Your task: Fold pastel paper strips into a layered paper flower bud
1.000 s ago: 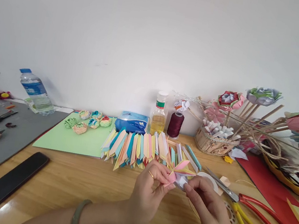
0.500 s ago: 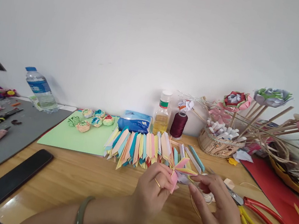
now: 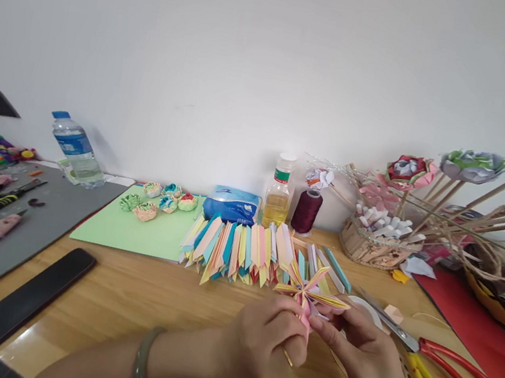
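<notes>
Fingers (image 3: 286,316) of the left hand (image 3: 258,340) curled closed round the lower pink part of a folded-paper flower (image 3: 305,293); those of the right hand (image 3: 367,353) look pinched together on its lower right edge, though I can't make out the grip behind the paper. The flower sits between the hands, just beyond the fingertips, raised over the desk (image 3: 154,302). I find no single long axis: narrow petals spread like a star, the longest pointing right, across the right fingers. Both hands touch it; I judge the left hold deeper. Scissors (image 3: 412,342) with red and yellow handles lie right of the right hand. Farther off I log folded paper strips (image 3: 241,252), then a blue tissue pack (image 3: 232,205) and a dark red thread spool (image 3: 306,213) near the wall (image 3: 204,76).
</notes>
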The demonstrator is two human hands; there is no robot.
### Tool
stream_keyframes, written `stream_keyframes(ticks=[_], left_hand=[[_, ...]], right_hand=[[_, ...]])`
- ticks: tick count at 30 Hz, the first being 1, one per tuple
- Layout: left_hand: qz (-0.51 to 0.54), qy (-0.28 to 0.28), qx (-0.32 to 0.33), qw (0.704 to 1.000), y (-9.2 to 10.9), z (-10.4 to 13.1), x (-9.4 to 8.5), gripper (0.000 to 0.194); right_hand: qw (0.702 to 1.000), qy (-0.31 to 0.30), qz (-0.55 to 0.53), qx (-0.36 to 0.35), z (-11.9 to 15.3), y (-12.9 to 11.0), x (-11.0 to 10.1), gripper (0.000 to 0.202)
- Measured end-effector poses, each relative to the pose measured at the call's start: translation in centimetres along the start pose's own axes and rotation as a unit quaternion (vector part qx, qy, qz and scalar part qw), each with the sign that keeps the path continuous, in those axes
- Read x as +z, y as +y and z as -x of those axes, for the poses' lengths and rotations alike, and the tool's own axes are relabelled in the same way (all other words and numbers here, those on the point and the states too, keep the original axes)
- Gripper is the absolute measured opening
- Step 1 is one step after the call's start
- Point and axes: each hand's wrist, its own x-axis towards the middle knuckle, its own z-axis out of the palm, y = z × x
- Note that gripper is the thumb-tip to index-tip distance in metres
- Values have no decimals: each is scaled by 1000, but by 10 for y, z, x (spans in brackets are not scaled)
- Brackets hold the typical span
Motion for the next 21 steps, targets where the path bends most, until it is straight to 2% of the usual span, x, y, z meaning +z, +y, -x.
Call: stream_keyframes(ticks=[5,12,14,16,21], left_hand=[[17,1,-13,1000,0,2,2,19],[29,11,1,1000,-1,5,2,18],[46,14,-48,998,0,7,3,19],[67,22,-124,990,0,8,5,18],[133,32,-290,947,3,8,9,11]], right_hand=[[1000,21,-11,-12,1,-6,0,22],[999,-46,-27,7,-3,-11,-3,24],[999,-47,-15,7,-3,-11,-3,28],[999,-43,4,-3,-3,-11,-2,30],[998,-43,44,-24,-6,-9,-1,32]])
